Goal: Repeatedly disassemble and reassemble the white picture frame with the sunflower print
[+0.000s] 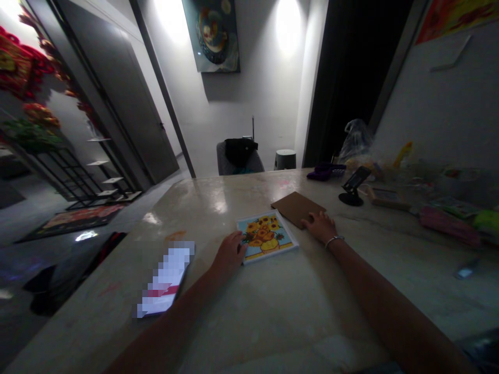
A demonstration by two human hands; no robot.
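Observation:
A small sunflower picture (268, 237) in a white border lies on the pale marble table (117, 306), with a yellow vase and blue background. My left hand (230, 254) rests against its left edge, fingers curled down on the table. My right hand (320, 227), with a silver bracelet on the wrist, lies flat just right of the picture. Its fingers touch the lower corner of a brown cardboard square (297, 209), which sits beyond the picture.
A phone with a blurred screen (166, 280) lies left of my left forearm. Further right stand a black phone stand (353, 187), a purple object (325, 172), a plastic bag (354, 143) and a pink packet (448, 226). The table's left edge drops to a dim floor.

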